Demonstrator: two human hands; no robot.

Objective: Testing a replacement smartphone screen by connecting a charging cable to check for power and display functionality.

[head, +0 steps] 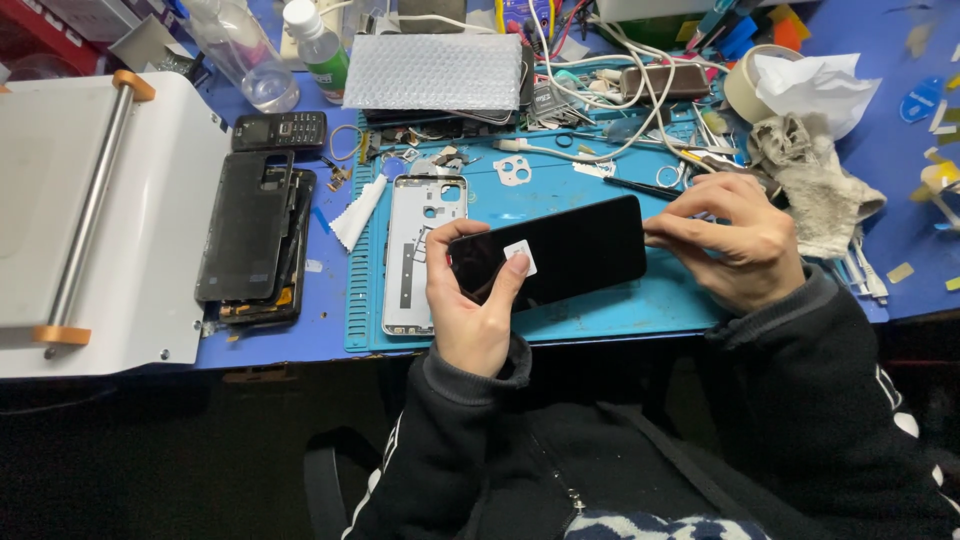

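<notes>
Both hands grip the black phone screen (560,252); left hand (470,300) thumbs its white sticker (520,258); right hand (735,240) pinches the end

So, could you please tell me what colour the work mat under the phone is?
The work mat is teal blue, seen best in the head view.
</notes>
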